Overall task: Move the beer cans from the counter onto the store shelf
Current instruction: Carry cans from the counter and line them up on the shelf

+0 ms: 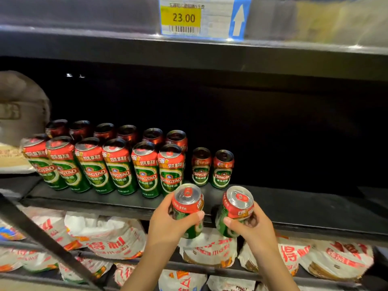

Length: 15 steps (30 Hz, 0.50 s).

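1. Two red-and-green aluminium beer cans in transit, one per hand, both upright and slightly tilted, held just in front of the dark metal store shelf [294,208] edge, not yet set down. Left-hand can [187,208]; right-hand can [236,211].
2. Left hand [168,225]: fingers wrapped round its can's body. Right hand [249,225]: same hold on its can.
3. On the shelf: two rows of matching cans [117,164] at left, then two single cans [212,168], with bare shelf in front of them.
4. Step, judged: placing. Next move calls for lifting over the lip and setting both down in front of the two singles, without knocking neighbours.
5. Bagged goods [111,238] fill the shelf below.
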### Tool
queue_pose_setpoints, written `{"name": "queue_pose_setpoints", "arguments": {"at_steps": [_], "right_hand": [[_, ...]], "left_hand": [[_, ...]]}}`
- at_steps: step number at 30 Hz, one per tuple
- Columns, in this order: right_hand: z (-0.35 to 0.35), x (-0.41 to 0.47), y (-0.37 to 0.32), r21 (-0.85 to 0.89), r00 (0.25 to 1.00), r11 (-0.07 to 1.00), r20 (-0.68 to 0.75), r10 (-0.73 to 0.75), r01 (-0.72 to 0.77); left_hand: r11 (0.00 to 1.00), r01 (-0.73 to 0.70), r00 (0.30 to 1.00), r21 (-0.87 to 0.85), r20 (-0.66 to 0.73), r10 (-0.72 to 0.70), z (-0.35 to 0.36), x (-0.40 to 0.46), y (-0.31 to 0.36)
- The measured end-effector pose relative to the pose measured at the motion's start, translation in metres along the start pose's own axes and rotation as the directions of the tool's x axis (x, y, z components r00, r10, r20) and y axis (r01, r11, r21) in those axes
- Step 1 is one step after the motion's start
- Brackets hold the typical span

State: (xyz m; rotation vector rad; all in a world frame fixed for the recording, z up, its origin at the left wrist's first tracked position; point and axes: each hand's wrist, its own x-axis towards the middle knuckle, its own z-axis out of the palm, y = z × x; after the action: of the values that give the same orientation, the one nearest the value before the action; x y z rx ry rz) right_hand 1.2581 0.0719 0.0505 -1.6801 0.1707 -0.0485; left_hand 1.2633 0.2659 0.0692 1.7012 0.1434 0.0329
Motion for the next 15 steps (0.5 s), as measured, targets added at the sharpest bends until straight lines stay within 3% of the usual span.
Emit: {"name": "queue_pose_setpoints", "arguments": {"at_steps": [15], "right_hand": [[-0.005, 0.071, 0.012, -0.01, 0.998, 0.999, 0.043, -0.049, 0.049]], "left_hand": [[0.999, -0.029, 0.997, 0.028, -0.065, 0.03, 0.045, 0.059, -0.014]]}}
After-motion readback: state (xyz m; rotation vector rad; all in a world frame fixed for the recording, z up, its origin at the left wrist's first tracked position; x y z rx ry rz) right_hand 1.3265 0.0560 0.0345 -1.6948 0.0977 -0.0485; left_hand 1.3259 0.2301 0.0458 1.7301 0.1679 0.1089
